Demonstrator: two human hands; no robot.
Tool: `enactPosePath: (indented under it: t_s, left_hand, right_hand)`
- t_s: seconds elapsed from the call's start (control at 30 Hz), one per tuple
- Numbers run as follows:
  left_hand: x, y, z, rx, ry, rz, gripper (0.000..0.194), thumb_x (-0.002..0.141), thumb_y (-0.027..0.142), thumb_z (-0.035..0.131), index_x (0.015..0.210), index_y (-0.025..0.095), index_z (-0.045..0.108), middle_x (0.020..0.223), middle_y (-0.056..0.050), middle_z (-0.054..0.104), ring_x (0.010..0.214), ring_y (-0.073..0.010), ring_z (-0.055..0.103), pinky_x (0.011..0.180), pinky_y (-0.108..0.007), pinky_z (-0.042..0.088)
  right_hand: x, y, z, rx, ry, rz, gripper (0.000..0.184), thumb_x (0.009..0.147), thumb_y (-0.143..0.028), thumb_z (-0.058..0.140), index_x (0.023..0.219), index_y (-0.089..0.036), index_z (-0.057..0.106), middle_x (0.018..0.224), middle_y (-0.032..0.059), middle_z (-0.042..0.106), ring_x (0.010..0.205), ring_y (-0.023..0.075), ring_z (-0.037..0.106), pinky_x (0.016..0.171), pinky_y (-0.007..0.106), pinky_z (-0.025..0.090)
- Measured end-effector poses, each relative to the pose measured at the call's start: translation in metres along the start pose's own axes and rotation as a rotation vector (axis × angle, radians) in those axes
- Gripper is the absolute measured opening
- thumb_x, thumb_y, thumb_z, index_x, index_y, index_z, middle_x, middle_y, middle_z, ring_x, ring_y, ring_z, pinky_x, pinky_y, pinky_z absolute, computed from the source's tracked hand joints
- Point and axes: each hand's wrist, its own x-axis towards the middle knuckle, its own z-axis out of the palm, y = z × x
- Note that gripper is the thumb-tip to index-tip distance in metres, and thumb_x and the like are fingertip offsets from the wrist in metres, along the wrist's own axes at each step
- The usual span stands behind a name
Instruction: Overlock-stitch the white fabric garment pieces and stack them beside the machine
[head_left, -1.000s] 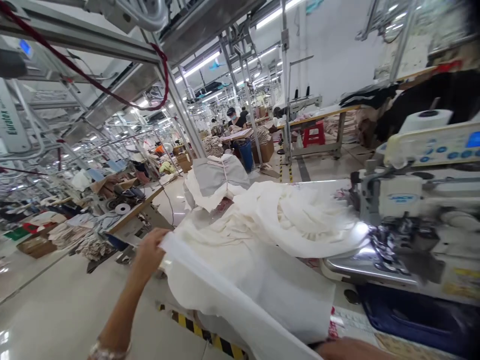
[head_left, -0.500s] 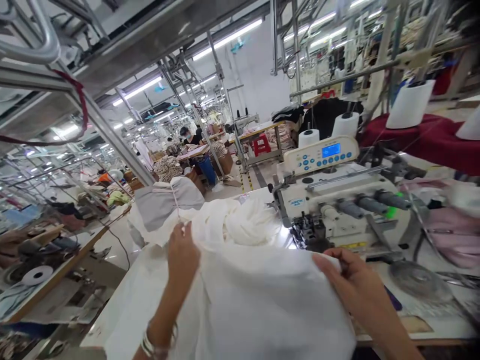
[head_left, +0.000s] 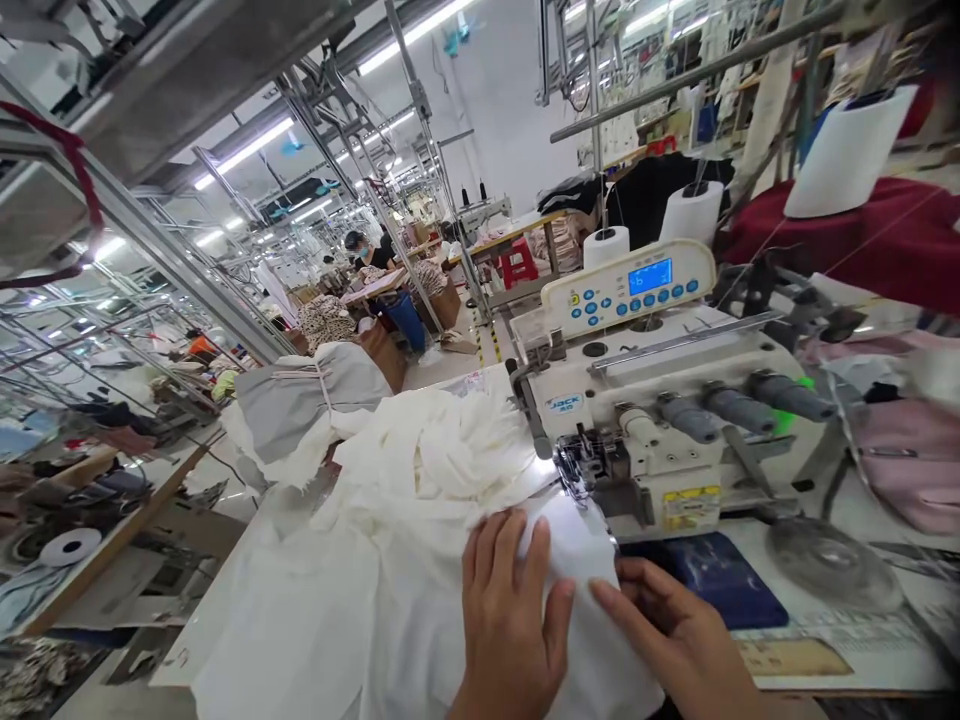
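Observation:
White fabric lies heaped over the sewing table in front of me. My left hand rests flat on it, fingers spread, just short of the presser foot of a white overlock sewing machine. My right hand lies beside it on the fabric's right edge, fingers stretched toward the left hand. The cloth's leading edge sits lit up under the machine's lamp.
The machine's control panel with a blue display stands behind it, with thread cones above. A dark blue pad lies right of my hands. A grey-and-white bundle sits at the table's far left. Another worker sits far back.
Both hands came down and together from holding the fabric spread apart. They now press it flat in front of the presser foot. The view has swung toward the machine.

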Motion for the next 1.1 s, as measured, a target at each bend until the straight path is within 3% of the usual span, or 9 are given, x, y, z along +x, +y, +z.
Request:
enactPosePath:
  t_s: [0.13, 0.27, 0.47, 0.67, 0.73, 0.8, 0.87, 0.97, 1.1]
  left_hand:
    - [0.006, 0.006, -0.003, -0.019, -0.014, -0.066, 0.034, 0.094, 0.025, 0.043, 0.125, 0.018, 0.057, 0.118, -0.014, 0.058, 0.115, -0.0279, 0.051, 0.100, -0.047, 0.038]
    - [0.008, 0.009, -0.001, -0.008, -0.008, -0.107, 0.032, 0.095, 0.025, 0.042, 0.123, 0.019, 0.057, 0.115, -0.014, 0.058, 0.113, -0.0272, 0.050, 0.100, -0.047, 0.035]
    - [0.012, 0.010, 0.000, -0.016, -0.008, -0.129, 0.031, 0.095, 0.026, 0.044, 0.120, 0.018, 0.059, 0.115, -0.014, 0.058, 0.112, -0.0279, 0.050, 0.100, -0.048, 0.031]
    - [0.003, 0.006, 0.004, -0.013, 0.004, -0.119, 0.034, 0.093, 0.022, 0.047, 0.126, 0.017, 0.051, 0.123, -0.014, 0.051, 0.119, -0.0279, 0.046, 0.104, -0.048, 0.029]
    - [-0.014, 0.006, 0.010, 0.030, 0.117, -0.210, 0.038, 0.091, 0.025, 0.053, 0.127, 0.016, 0.047, 0.124, -0.016, 0.047, 0.119, -0.0295, 0.044, 0.101, -0.048, 0.033]
    - [-0.036, 0.008, 0.017, 0.062, 0.204, -0.421, 0.042, 0.087, 0.034, 0.059, 0.122, 0.016, 0.047, 0.120, -0.017, 0.046, 0.115, -0.0323, 0.043, 0.096, -0.051, 0.035]
    - [-0.055, 0.010, 0.024, 0.040, 0.180, -0.615, 0.037, 0.085, 0.041, 0.062, 0.113, 0.018, 0.052, 0.115, -0.016, 0.047, 0.110, -0.0341, 0.044, 0.093, -0.056, 0.034]
    - [-0.067, 0.012, 0.028, -0.080, 0.099, -0.674, 0.014, 0.089, 0.034, 0.057, 0.090, 0.021, 0.061, 0.112, -0.012, 0.047, 0.108, -0.0321, 0.044, 0.092, -0.055, 0.034]
    - [-0.054, 0.007, 0.019, -0.331, 0.208, -0.779, 0.019, 0.095, 0.032, 0.045, 0.085, 0.021, 0.057, 0.101, -0.009, 0.051, 0.102, -0.0244, 0.049, 0.085, -0.039, 0.040]
  right_hand:
    - [-0.008, -0.006, 0.001, -0.115, -0.061, -0.029, 0.043, 0.079, -0.059, 0.062, 0.087, -0.018, 0.068, 0.075, 0.0035, 0.067, 0.070, 0.0177, 0.058, 0.062, 0.021, 0.048]
    - [-0.009, -0.010, 0.001, -0.110, 0.026, -0.037, 0.040, 0.078, -0.059, 0.062, 0.079, -0.020, 0.069, 0.072, 0.0013, 0.065, 0.069, 0.0168, 0.057, 0.062, 0.020, 0.046]
    - [-0.006, -0.011, -0.004, -0.189, -0.032, -0.070, 0.042, 0.080, -0.059, 0.059, 0.077, -0.019, 0.071, 0.070, 0.0017, 0.063, 0.063, 0.0152, 0.054, 0.056, 0.018, 0.046]
    - [-0.013, -0.024, 0.001, -0.119, 0.050, -0.004, 0.040, 0.076, -0.059, 0.064, 0.075, -0.020, 0.071, 0.067, 0.0008, 0.063, 0.061, 0.0149, 0.053, 0.053, 0.017, 0.045]
    - [-0.015, -0.024, 0.002, -0.115, 0.039, 0.011, 0.041, 0.076, -0.060, 0.063, 0.074, -0.020, 0.070, 0.067, 0.0013, 0.065, 0.061, 0.0159, 0.056, 0.052, 0.018, 0.046]
    - [-0.015, -0.019, 0.000, -0.151, -0.004, -0.002, 0.041, 0.078, -0.060, 0.062, 0.076, -0.020, 0.069, 0.070, 0.0024, 0.067, 0.064, 0.0176, 0.059, 0.055, 0.018, 0.049]
    - [-0.015, -0.012, -0.003, -0.205, -0.044, -0.025, 0.040, 0.080, -0.058, 0.061, 0.077, -0.019, 0.068, 0.073, 0.0031, 0.068, 0.067, 0.0187, 0.061, 0.059, 0.018, 0.051]
    - [-0.017, -0.004, -0.006, -0.260, -0.067, -0.043, 0.038, 0.081, -0.056, 0.060, 0.074, -0.019, 0.067, 0.072, 0.0027, 0.067, 0.067, 0.0183, 0.060, 0.060, 0.019, 0.050]
    - [-0.022, -0.005, -0.006, -0.296, -0.055, -0.074, 0.038, 0.082, -0.053, 0.059, 0.070, -0.019, 0.066, 0.067, 0.0018, 0.064, 0.063, 0.0178, 0.059, 0.058, 0.020, 0.049]
